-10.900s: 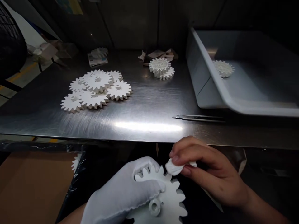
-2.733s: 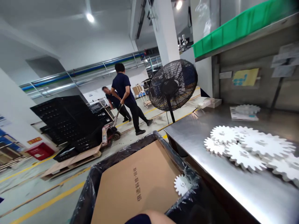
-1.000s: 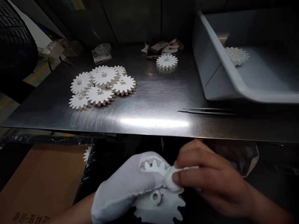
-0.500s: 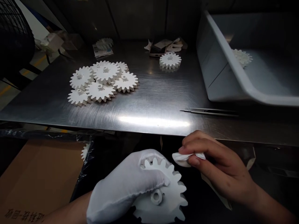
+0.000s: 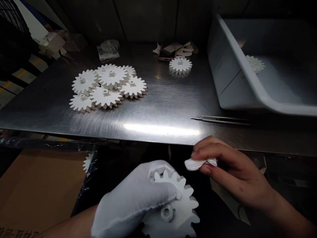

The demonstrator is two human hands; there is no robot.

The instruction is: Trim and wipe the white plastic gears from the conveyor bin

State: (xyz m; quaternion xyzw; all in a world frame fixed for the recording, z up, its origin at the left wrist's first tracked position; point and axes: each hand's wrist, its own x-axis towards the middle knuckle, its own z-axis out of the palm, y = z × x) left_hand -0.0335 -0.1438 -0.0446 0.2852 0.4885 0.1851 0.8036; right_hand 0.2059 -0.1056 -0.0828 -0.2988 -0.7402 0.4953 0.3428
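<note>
A white gear (image 5: 182, 213) with a raised hub is in my left hand (image 5: 138, 195), which wears a white glove. The thumb lies across the gear's face and the fingers go behind its upper rim, partly hidden. To the right, my bare right hand (image 5: 230, 172) pinches a folded white cloth (image 5: 195, 164) between thumb and fingers. The cloth is apart from the gear, above its upper right teeth. Both hands are in front of the table's near edge, below the tabletop.
Several white gears (image 5: 106, 94) lie clustered on the metal table (image 5: 160, 109); a single gear (image 5: 180, 65) is farther back. Tweezers (image 5: 223, 120) lie near the front edge. A grey bin (image 5: 230, 86) with a gear (image 5: 255, 63) inside stands right. A cardboard box (image 5: 42, 188) is lower left.
The cloth in my right hand has turned slightly and its loose end has risen a little. My left hand still grips the gear, barely moved. The view has shifted slightly.
</note>
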